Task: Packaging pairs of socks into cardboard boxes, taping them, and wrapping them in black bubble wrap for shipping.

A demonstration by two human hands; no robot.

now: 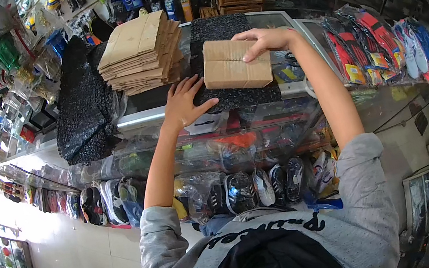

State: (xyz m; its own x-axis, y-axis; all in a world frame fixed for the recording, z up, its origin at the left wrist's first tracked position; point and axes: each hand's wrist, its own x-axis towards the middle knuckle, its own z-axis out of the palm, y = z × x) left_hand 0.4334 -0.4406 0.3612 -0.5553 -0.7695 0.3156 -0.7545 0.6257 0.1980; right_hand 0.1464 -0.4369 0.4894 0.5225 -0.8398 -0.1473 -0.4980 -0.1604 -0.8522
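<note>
A small closed cardboard box (230,66) sits on a strip of black bubble wrap (217,28) laid across the glass display counter. My right hand (267,42) grips the box at its far right side, thumb on the top face and fingers over the far edge. Just left of the box, my left hand (188,103) rests with spread fingers at the counter's front edge, holding nothing; its fingertips come close to the wrap and the box. Behind that hand stands a stack of flattened cardboard boxes (136,55).
More black bubble wrap (83,109) drapes over the counter's left front edge. Dark-handled scissors (291,59) appear right of the box. Packaged red and black gloves (369,37) lie farther right. Several shoes (246,191) line the shelf below the counter's metal edge (140,117).
</note>
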